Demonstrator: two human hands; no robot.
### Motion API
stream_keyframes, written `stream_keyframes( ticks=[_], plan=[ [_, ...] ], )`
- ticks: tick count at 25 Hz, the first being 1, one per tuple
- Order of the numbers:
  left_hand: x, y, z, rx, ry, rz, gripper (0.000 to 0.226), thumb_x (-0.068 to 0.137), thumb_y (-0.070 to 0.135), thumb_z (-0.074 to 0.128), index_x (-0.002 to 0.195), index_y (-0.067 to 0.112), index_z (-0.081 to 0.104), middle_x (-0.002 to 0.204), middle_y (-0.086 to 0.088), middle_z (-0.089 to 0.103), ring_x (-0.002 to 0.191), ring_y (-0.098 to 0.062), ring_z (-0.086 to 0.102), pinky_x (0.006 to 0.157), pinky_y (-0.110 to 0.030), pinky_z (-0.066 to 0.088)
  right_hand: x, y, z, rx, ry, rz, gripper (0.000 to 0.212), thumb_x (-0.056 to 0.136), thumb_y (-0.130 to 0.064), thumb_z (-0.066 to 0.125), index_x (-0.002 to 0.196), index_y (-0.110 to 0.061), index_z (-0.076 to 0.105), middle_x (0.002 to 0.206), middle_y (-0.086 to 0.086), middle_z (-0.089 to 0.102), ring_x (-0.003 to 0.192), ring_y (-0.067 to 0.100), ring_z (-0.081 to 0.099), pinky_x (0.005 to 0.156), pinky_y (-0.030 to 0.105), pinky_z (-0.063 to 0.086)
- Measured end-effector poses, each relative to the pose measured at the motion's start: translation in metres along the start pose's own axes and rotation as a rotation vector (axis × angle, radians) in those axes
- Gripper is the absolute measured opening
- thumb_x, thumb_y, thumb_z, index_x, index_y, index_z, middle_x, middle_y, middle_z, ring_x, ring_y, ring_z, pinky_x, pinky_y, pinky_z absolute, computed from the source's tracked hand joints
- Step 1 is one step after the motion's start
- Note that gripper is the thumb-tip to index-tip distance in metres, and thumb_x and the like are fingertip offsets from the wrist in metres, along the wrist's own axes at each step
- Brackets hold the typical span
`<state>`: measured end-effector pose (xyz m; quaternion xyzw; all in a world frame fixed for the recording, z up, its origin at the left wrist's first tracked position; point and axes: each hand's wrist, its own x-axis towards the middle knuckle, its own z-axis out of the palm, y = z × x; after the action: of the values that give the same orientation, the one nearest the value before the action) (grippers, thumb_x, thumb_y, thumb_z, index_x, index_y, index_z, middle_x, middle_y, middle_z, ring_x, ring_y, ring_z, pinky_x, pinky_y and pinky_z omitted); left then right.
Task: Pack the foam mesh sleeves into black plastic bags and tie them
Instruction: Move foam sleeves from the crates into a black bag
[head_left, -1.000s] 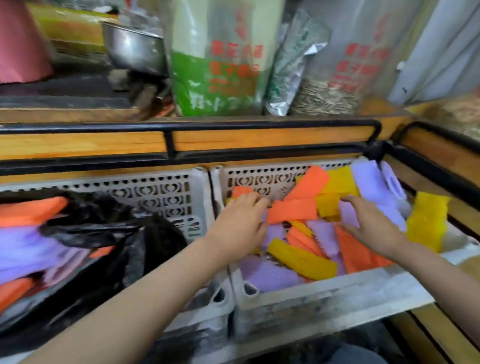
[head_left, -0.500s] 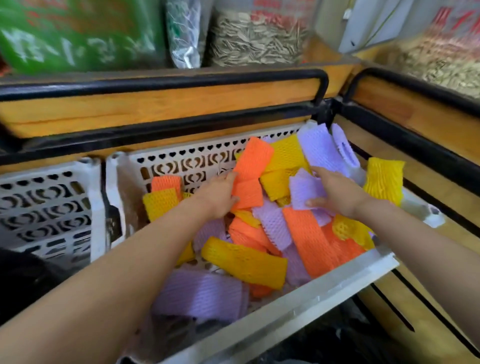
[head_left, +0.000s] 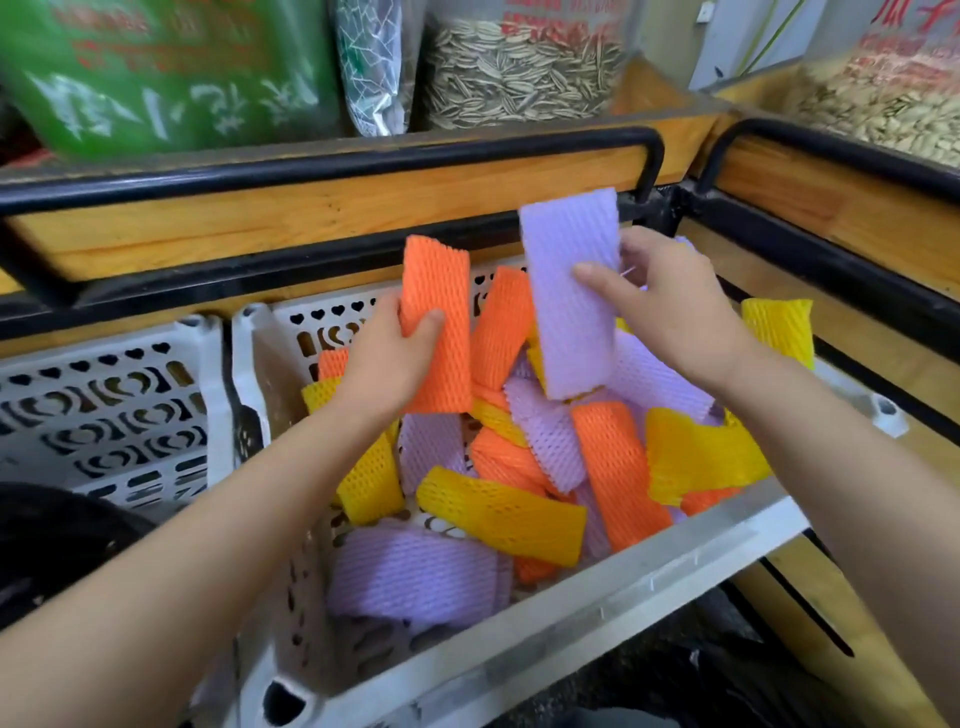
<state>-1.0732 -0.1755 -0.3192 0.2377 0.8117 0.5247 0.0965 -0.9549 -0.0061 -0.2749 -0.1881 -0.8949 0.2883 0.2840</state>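
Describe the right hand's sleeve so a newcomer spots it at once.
Start at the white crate heaped with sleeves. Above its far side the right hand holds a purple sleeve. It is the only purple one lifted; the left hand holds an orange sleeve.

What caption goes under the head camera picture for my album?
Left hand holds an orange sleeve, right hand a purple sleeve, above the white crate.

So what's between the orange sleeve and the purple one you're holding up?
Head view: another orange sleeve leaning in the crate, between the held orange sleeve and purple sleeve.
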Motion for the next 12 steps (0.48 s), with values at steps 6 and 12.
stream_keyframes(
  ticks=[6, 12],
  plan=[
    [-0.036, 0.010, -0.022, -0.613, -0.114, -0.149, 0.037, 0.096, 0.050, 0.040, 0.102, 0.025, 0.067, 0.116, -0.004, 0.067, 0.094, -0.018, 0.066, 0.089, -0.036, 0.050, -0.023, -0.069, 0.058, 0.411, -0.194, 0.088, 0.005, 0.084, -0.017, 0.067, 0.080, -0.018, 0.065, 0.069, -0.012, 0.060, 0.059, -0.002, 0.056, 0.067, 0.032, 0.054],
    [-0.070, -0.001, -0.057, -0.319, -0.109, -0.048, 0.023, 0.088, 0.029, 0.062, 0.106, 0.033, 0.049, 0.106, 0.009, 0.063, 0.090, -0.003, 0.065, 0.076, -0.023, 0.056, -0.029, -0.078, 0.076, 0.475, -0.224, 0.137, 0.016, 0.085, -0.022, 0.067, 0.098, -0.014, 0.062, 0.085, 0.003, 0.066, 0.071, 0.015, 0.065, 0.062, 0.031, 0.058]
  ],
)
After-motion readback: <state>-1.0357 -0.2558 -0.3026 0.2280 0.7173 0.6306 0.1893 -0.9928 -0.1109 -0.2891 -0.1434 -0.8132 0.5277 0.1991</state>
